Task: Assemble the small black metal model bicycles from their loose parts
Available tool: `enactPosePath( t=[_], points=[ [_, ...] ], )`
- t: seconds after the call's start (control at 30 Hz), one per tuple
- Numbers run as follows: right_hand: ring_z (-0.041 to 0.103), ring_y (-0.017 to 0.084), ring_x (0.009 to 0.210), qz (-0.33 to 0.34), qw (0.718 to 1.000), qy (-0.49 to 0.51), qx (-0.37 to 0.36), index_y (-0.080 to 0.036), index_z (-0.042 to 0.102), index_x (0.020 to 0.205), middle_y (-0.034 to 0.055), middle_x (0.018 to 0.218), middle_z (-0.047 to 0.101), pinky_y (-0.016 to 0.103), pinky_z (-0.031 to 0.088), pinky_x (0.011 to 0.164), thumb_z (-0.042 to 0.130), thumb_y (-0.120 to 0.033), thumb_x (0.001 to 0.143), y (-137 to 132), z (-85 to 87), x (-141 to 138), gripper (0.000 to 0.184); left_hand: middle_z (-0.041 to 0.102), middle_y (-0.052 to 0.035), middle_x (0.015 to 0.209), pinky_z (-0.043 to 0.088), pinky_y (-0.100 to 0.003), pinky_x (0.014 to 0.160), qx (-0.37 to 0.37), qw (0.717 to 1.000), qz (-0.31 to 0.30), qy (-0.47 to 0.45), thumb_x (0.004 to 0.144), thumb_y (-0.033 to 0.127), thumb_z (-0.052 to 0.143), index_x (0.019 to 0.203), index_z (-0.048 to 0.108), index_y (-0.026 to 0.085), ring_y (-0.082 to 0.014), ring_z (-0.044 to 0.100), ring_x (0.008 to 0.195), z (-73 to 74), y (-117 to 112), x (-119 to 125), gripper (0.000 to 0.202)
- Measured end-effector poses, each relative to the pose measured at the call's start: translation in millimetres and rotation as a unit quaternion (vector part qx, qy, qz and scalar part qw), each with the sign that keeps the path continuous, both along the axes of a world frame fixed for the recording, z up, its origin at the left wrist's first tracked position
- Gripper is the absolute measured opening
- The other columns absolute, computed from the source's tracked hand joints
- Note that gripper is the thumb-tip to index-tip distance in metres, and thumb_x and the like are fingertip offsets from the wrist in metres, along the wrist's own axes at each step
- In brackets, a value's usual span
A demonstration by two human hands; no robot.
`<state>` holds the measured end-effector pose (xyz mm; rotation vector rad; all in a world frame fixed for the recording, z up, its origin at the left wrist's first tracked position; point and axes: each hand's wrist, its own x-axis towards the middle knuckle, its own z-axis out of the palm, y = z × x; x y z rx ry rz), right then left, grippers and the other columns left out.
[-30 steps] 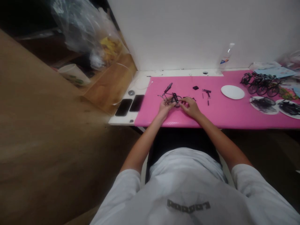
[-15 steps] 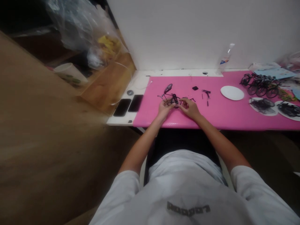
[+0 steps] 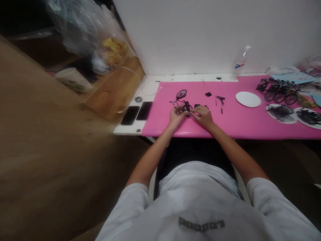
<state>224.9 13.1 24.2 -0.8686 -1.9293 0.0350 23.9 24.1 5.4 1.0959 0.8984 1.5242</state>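
— Black model bicycle point(image 3: 182, 102), location?
— Centre of frame, on the pink mat point(image 3: 230, 120). Left hand point(image 3: 175, 115) clasps its frame; right hand point(image 3: 204, 115) pinches it from the right side.

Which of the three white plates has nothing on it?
The leftmost plate: its surface is bare white, while the middle plate and the right plate each hold black parts.

2 phones point(image 3: 144, 110) beside pink mat point(image 3: 238, 117); white plate point(image 3: 247, 99) on it.

A white table point(image 3: 150, 87) bears a pink mat point(image 3: 235, 124) and two dark phones point(image 3: 144, 110)
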Motion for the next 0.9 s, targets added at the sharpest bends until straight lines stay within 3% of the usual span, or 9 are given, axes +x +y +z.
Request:
enactPosePath(
  t=[0.37,0.73,0.9],
  points=[
    [0.07,0.029,0.098,-0.025,0.997,-0.063,-0.028,-0.024,0.086,0.104,0.0091,0.096,0.083,0.045,0.058,0.086,0.065,-0.037,0.11,-0.9,2.2,3.0,0.025,0.08,-0.0145,0.122,0.06,-0.044,0.109,0.007,1.0,-0.01,0.016,0.068,0.024,0.099,0.118,0.076,0.017,-0.0255,0.077,0.113,-0.1,2.5,0.0,0.055],
    [0.068,0.027,0.089,-0.016,0.995,-0.001,-0.099,-0.023,0.083,0.095,0.008,0.094,0.08,0.044,0.057,0.086,0.077,-0.031,0.1,5.5,-0.9,4.7,0.011,0.078,-0.0171,0.133,0.06,-0.048,0.114,0.03,0.999,-0.024,0.034,0.066,0.034,0.101,0.119,0.075,0.016,-0.0302,0.076,0.124,0.0,1.3,1.0,0.061],
    [0.067,0.026,0.087,-0.023,0.99,-0.028,-0.133,-0.024,0.082,0.092,0.007,0.092,0.079,0.044,0.054,0.085,0.079,-0.029,0.097,5.8,-2.5,6.2,0.007,0.078,-0.0182,0.131,0.064,-0.044,0.104,0.063,0.993,-0.02,0.096,0.069,0.029,0.099,0.119,0.075,0.016,-0.0295,0.077,0.118,-0.3,-0.9,2.8,0.057]
  ],
)
